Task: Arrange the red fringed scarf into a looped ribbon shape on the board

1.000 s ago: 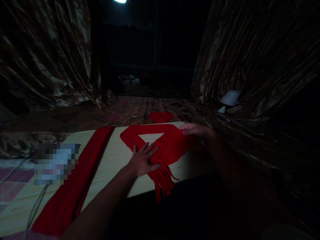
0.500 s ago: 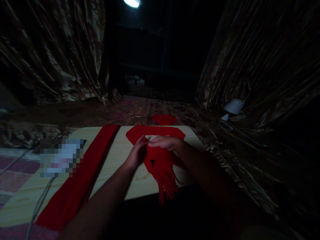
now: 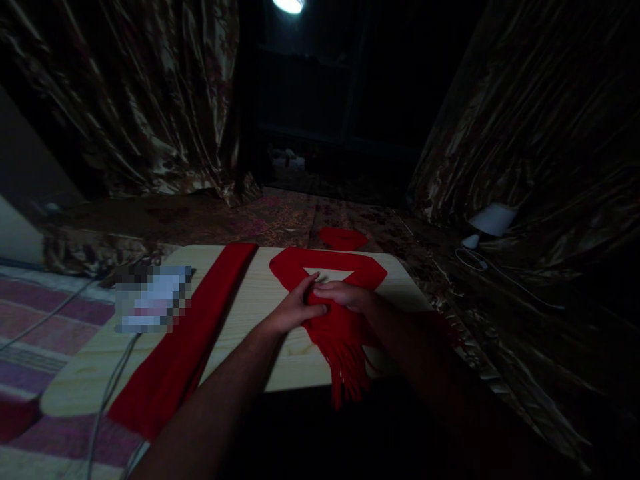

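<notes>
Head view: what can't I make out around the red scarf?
All in the head view:
- Scarf crossing: covered by left hand and right hand; gripping or pressing, unclear.
- Flat object left on the board: pixelated.
- Small red cloth beyond the board: too dark to identify.
- Opening behind: too dark.

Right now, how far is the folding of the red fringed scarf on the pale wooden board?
Done: the red fringed scarf forms a triangular loop. In hand: the left hand and right hand press where its ends cross. Left: its fringe hangs over the edge of the pale wooden board, and a second long red scarf lies flat, unfolded.
</notes>
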{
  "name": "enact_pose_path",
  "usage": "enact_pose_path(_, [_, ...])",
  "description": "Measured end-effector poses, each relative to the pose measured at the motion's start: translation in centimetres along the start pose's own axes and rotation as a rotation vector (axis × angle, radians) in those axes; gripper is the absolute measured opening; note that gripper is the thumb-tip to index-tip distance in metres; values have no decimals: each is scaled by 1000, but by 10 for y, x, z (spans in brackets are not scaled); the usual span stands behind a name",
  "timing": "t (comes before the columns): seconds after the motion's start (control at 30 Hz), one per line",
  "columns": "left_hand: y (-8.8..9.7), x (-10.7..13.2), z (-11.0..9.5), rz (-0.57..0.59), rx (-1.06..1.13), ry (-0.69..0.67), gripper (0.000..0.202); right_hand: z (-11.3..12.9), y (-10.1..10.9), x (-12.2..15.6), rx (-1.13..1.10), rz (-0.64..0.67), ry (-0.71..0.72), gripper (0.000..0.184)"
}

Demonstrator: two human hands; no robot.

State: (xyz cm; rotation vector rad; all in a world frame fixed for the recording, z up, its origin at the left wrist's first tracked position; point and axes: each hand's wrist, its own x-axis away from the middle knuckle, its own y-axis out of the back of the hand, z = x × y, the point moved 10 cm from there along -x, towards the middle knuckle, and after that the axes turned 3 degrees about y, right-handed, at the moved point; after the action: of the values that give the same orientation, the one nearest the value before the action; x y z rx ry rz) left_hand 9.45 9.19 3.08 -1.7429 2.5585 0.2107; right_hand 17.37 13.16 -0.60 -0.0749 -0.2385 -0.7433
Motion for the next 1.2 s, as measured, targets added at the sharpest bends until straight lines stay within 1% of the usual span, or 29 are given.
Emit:
enact_pose_path(0.07, [-5, 3, -4, 58, -188, -7, 111, -5, 9, 0, -29, -79, -25, 36])
enact_pose_path(0.1, [-6, 5, -5, 81, -261, -4, 114, -7, 11, 0, -34, -98, -34, 37])
enact_pose_path(0.2, [-8, 8, -8, 139, -378, 13, 120, -9, 12, 0, -33, -95, -40, 40])
enact_pose_path(0.37, [-10, 12, -11, 184, -417, 27, 125, -5, 7, 3, -40, -62, -45, 36])
enact_pose_path(0.5, [-9, 11, -10, 160, -405, 22, 122, -5, 5, 4, -47, -57, -67, 30])
enact_pose_path(0.67, [-7, 7, -3, 136, -399, 32, 120, -1, 0, 4, -53, -14, -52, 38])
enact_pose_path(0.8, [-4, 5, 0, 117, -440, 29, 118, 4, -5, 9, -88, 34, -70, 41])
enact_pose_path(0.87, [-3, 4, 2, 104, -477, 47, 113, 9, -8, 14, -89, 69, -74, 42])
enact_pose_path(0.93, [-4, 4, 5, 108, -518, 61, 103, 13, -6, 19, -80, 78, -70, 42])
enact_pose_path(1.0, [-5, 4, 7, 119, -550, 67, 88, 16, 2, 26, -58, 58, -75, 40])
enact_pose_path(1.07, [-7, 4, 6, 129, -563, 58, 74, 19, 14, 36, -11, 16, -76, 38])
enact_pose_path(1.13, [-10, 3, 4, 144, -578, 35, 65, 23, 25, 49, 89, 8, -81, 38])
enact_pose_path(1.2, [-12, 3, 3, 165, -611, 11, 61, 22, 32, 66, 264, 68, -123, 38])
